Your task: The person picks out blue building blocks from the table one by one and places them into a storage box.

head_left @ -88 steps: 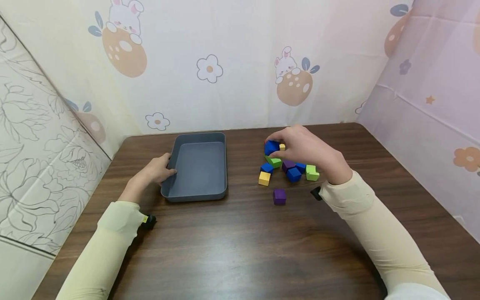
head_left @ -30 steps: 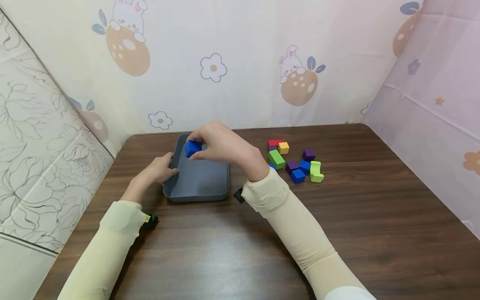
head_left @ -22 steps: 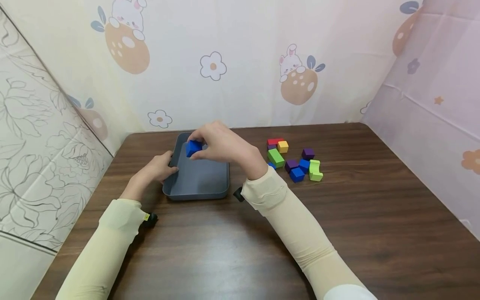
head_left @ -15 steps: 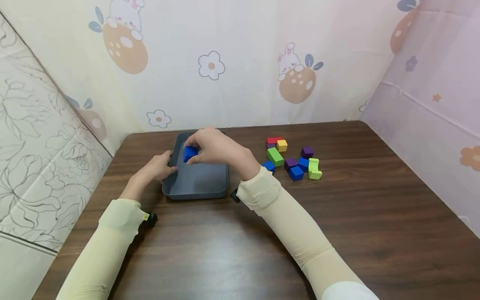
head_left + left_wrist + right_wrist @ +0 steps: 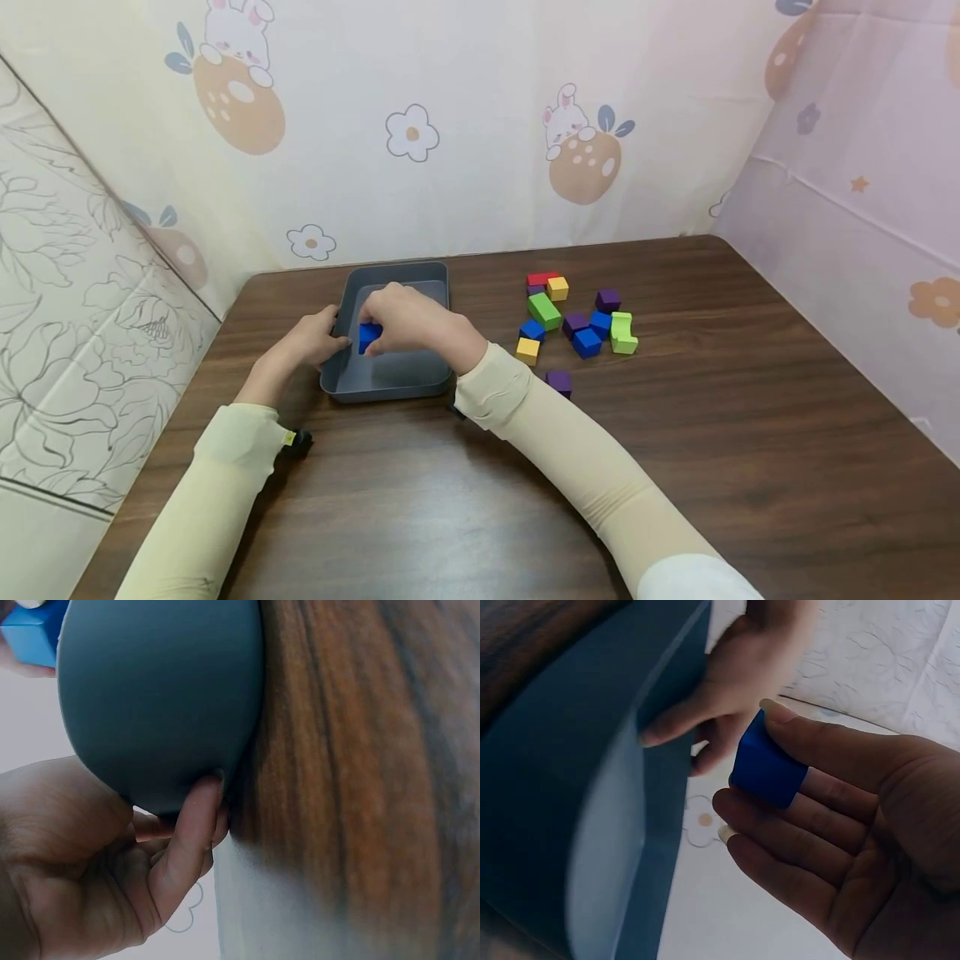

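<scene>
Lower in the head view than half a second ago, the right hand (image 5: 412, 322) pinches a blue block (image 5: 368, 338); below this grip lies the tray (image 5: 423, 375), its wall held by the left hand (image 5: 307, 340), just leftward.

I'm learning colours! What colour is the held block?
Blue; the block shows best in the right wrist view.

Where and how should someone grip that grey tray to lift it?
Probably by its left and right walls, coming from both sides. The grey tray has low, thin walls that a thumb can hook over, as the left hand does. The right hand pinches a blue block above the tray, so it would need freeing first.
</scene>
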Tool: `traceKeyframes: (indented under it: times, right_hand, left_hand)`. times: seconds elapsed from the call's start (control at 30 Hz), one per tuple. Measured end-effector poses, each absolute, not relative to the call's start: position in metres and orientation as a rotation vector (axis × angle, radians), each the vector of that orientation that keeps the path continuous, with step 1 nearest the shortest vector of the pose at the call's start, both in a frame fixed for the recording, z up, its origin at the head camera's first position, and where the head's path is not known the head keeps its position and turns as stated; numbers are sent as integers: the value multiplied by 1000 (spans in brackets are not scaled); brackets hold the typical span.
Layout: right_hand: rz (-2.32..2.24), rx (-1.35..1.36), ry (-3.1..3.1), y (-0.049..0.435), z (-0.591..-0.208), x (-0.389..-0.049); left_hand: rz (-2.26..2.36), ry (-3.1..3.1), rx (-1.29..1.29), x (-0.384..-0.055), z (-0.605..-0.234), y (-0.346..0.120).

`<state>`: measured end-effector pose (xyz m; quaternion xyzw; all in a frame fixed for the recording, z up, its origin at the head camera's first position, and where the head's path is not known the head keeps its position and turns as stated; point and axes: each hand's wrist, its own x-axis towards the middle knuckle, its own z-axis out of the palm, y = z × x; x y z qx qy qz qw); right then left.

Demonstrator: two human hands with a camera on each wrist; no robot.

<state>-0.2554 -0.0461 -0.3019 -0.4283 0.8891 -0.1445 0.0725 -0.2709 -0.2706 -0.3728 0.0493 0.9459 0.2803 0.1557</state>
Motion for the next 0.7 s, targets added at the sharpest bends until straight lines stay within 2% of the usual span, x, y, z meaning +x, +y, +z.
traceKeyframes:
  times: [0.7]
  right_hand:
    - [-171, -1272, 2635, -67, -339, -253]
  left_hand:
    - [812, 2724, 161, -273, -378, -273]
